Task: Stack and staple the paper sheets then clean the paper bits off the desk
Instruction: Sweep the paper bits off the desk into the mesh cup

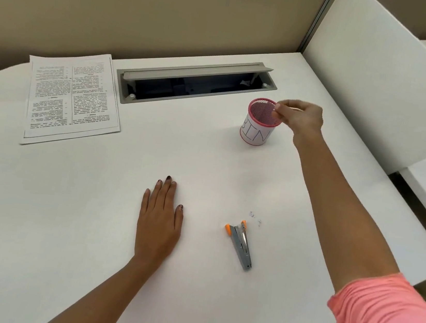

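A stack of printed paper sheets [72,99] lies at the back left of the white desk [93,199]. A pink mesh cup labelled BIN [258,124] stands at the back right. My right hand [300,116] hovers at the cup's rim with fingertips pinched together, possibly on a small paper bit. My left hand [159,219] lies flat on the desk, fingers together, holding nothing. A grey and orange stapler [241,243] lies to the right of my left hand. Tiny paper bits [255,218] sit just beyond the stapler.
An open cable tray [195,83] with a raised grey lid runs along the desk's back edge. A white divider panel [378,88] bounds the desk on the right. The beige partition wall stands behind.
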A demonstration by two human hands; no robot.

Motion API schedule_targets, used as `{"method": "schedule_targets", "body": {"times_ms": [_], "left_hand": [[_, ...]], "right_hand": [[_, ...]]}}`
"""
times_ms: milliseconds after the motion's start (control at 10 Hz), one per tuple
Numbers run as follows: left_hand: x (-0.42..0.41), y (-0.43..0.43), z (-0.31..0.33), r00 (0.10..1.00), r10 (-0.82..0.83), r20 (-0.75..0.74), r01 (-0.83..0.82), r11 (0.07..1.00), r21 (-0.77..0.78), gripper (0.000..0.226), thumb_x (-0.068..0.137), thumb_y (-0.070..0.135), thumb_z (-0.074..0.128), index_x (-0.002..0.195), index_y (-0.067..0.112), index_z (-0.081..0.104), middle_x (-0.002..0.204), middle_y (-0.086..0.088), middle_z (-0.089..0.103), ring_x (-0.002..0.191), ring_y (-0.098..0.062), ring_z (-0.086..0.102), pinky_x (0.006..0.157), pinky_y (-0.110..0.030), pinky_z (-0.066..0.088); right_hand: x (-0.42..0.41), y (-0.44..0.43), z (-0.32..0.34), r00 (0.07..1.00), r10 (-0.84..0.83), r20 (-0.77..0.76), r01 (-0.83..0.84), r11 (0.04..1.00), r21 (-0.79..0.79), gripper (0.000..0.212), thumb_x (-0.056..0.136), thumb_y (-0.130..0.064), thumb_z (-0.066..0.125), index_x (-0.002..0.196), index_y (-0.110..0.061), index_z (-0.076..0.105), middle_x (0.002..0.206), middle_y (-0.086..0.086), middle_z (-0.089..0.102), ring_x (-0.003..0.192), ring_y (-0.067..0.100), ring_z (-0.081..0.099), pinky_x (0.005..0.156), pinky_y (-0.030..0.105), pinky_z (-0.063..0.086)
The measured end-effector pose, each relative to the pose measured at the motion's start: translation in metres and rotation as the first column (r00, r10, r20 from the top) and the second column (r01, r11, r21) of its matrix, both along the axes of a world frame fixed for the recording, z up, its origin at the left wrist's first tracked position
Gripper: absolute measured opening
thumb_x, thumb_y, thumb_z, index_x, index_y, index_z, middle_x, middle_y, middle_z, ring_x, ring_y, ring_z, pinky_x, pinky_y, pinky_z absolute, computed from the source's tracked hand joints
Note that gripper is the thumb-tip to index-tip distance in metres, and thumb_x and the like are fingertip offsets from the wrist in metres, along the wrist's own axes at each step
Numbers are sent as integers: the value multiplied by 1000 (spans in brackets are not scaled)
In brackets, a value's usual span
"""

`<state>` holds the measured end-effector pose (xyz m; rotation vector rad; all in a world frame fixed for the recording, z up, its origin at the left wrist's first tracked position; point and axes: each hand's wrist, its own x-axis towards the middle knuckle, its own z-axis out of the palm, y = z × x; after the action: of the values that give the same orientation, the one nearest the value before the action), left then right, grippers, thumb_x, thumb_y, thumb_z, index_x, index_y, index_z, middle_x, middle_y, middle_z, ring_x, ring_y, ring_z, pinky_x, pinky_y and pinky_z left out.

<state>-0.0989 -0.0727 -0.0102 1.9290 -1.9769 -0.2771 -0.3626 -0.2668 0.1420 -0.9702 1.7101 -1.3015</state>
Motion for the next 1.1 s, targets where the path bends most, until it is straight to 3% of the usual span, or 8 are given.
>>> {"method": "schedule_targets", "body": {"times_ms": [100, 200, 300, 400, 500, 600, 900, 1100], "left_hand": [[0, 0, 0, 1000, 1, -7, 0, 1000, 1, 57, 96, 32, 26, 147, 9, 34, 156, -5, 32, 145, -21, 26, 120, -39, 13], [0, 0, 0, 1000, 3, -8, -3, 1000, 1, 57, 96, 32, 26, 148, 9, 34, 156, -5, 32, 145, -21, 26, 120, -40, 14], [0, -1, 0, 1000, 4, -2, -4, 1000, 7, 56, 97, 32, 26, 148, 9, 34, 156, -5, 33, 145, -21, 26, 119, -41, 16], [0, -1, 0, 1000, 4, 3, -4, 1000, 9, 56, 97, 32, 26, 147, 9, 34, 156, -5, 33, 145, -21, 26, 120, -41, 16], [0, 0, 0, 1000, 4, 10, -4, 1000, 10, 56, 97, 32, 26, 147, 8, 34, 156, -5, 33, 145, -21, 26, 120, -40, 15], [1, 0, -1, 1000, 2, 7, -2, 1000, 10, 57, 97, 32, 25, 147, 8, 34, 156, -5, 33, 145, -21, 27, 120, -40, 14], [0, -1, 0, 1000, -1, 4, 1, 1000, 10, 57, 97, 32, 26, 148, 8, 34, 156, -5, 32, 145, -21, 26, 120, -40, 14], [0, -1, 0, 1000, 2, 0, -2, 1000, 7, 57, 96, 32, 26, 147, 8, 34, 155, -5, 33, 145, -21, 27, 120, -40, 14]], "right_hand": [[8, -16, 2, 885, -3, -466, -15, 999, -37, 11, 73, 5, 73, 81, -3, 75, 75, 11, 70, 49, 0, 62, 56, 10, 52], [13, -25, -2, 729, -28, -684, -45, 995, -89, 17, 76, 5, 65, 84, -4, 76, 86, 14, 72, 75, 20, 68, 75, 25, 56], [17, -27, -6, 637, -6, -771, -111, 989, -99, 22, 80, 4, 59, 91, -3, 76, 90, 17, 73, 83, 28, 68, 75, 25, 53], [19, -26, -8, 562, -17, -827, -146, 982, -120, 25, 77, 6, 56, 87, -4, 77, 88, 18, 71, 80, 29, 65, 66, 24, 45], [19, -24, -11, 558, -34, -829, -172, 973, -156, 28, 77, 7, 51, 86, -4, 75, 86, 17, 70, 77, 29, 63, 64, 24, 42], [17, -17, -14, 578, -52, -815, -219, 952, -216, 31, 79, 7, 46, 89, -2, 74, 84, 17, 71, 77, 28, 64, 66, 30, 49], [8, 42, -47, 651, -192, -734, -165, 909, -384, 26, 84, 10, 50, 94, -1, 72, 88, 14, 64, 81, 22, 60, 72, 16, 38], [1, 101, -97, 624, 96, -776, -312, 940, -135, 48, 62, 27, 39, 85, -4, 67, 85, 9, 63, 75, 21, 57, 68, 30, 48]]}}
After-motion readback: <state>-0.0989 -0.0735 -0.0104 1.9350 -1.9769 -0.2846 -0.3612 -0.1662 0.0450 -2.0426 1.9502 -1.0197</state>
